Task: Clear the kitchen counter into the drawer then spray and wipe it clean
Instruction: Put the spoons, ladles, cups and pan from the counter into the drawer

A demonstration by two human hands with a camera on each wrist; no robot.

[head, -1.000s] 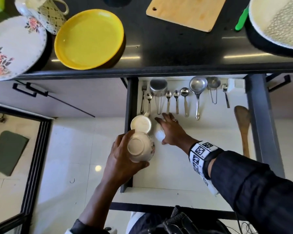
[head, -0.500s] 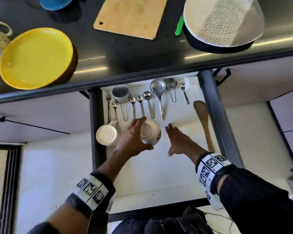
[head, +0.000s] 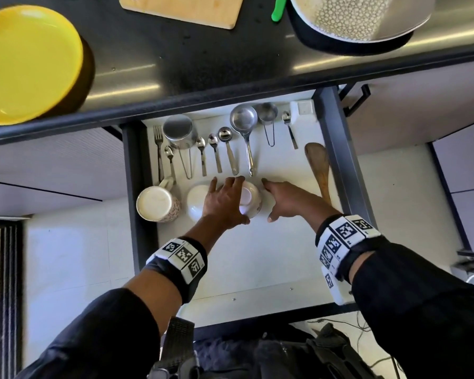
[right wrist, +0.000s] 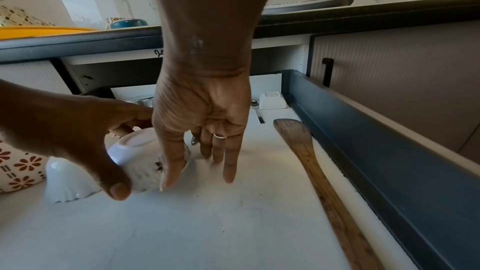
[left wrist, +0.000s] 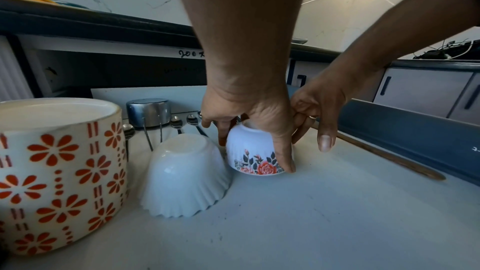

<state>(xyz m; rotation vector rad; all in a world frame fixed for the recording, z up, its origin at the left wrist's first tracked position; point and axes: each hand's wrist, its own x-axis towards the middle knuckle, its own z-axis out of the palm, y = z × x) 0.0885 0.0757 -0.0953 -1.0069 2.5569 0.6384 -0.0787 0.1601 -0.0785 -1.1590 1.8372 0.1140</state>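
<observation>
The drawer (head: pixel 257 269) stands pulled out under the black counter (head: pixel 203 64). My left hand (head: pixel 225 201) grips a small white bowl with a rose print (left wrist: pixel 255 155), upside down on the drawer floor (right wrist: pixel 233 223). Close to its left a plain white fluted bowl (left wrist: pixel 184 176) sits upside down. My right hand (head: pixel 285 201) is open just right of the rose bowl (right wrist: pixel 145 163), fingers straight and pointing down at the floor, thumb beside the bowl. A mug with orange flowers (left wrist: pixel 57 171) stands at the drawer's left.
Spoons, a fork, ladles and steel cups (head: pixel 178 132) line the back of the drawer. A wooden spatula (head: pixel 319 168) lies along its right wall. On the counter are a yellow plate (head: pixel 25 64), a wooden board (head: pixel 186 9) and a pan (head: pixel 353 23).
The left hand has carried the rose bowl forward and set it upside down beside the plain white bowl. The right hand has shifted right and now sits beside the rose bowl.
</observation>
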